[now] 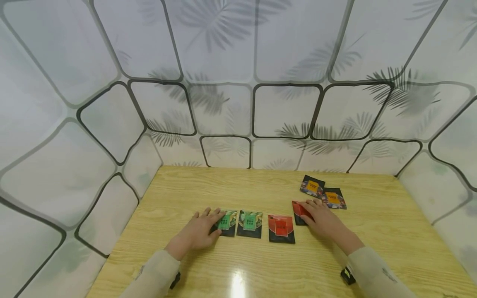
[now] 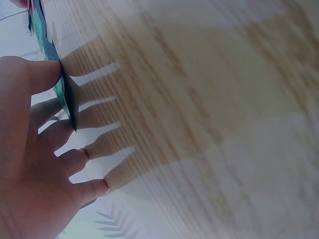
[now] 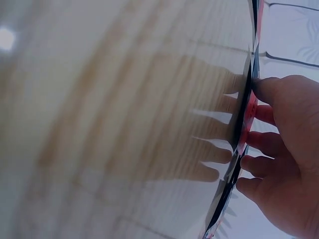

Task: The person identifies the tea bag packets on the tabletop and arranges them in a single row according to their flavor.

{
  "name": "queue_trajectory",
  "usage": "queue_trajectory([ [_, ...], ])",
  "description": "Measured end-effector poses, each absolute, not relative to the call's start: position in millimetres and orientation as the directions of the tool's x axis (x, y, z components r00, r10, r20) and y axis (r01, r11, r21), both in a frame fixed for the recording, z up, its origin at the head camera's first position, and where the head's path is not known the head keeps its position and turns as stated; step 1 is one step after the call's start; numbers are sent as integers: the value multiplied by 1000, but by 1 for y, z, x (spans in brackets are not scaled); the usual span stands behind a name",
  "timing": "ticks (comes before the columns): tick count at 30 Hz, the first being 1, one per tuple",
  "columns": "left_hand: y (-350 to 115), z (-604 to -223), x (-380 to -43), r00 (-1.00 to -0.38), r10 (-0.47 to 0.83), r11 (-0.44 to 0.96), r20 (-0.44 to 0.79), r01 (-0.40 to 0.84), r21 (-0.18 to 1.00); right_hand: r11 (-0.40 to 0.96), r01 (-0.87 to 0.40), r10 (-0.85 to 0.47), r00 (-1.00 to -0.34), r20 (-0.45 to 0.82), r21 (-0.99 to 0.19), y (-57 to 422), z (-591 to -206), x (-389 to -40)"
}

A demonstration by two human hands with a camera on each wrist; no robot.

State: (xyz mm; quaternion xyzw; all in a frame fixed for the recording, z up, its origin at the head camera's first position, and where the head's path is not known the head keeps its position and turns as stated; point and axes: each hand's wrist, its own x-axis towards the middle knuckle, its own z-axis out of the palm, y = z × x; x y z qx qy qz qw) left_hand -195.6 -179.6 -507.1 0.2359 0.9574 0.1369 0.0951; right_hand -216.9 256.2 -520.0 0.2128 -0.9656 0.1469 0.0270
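Observation:
Two flat green-and-black packets lie side by side. My left hand rests with spread fingers on the left green packet, partly covering it. The other green packet lies untouched. My right hand touches a red-and-black packet and hides its right part. A second red packet lies fully visible left of that one. In the left wrist view, the thumb touches the green packet's near edge. The right wrist view shows thumb and fingertips against the red packet.
Beyond my right hand lie two black packets with orange labels, one packet touching or slightly overlapping the other packet. The wooden table meets patterned curtain-like walls at the back and sides.

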Motion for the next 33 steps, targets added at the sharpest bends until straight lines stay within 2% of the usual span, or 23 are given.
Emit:
queue_trajectory([
  [33,-181,-510,-197,-867,487,846,-103,439,303,877,-379,-376,-924,71,-296,257,-523,-192],
])
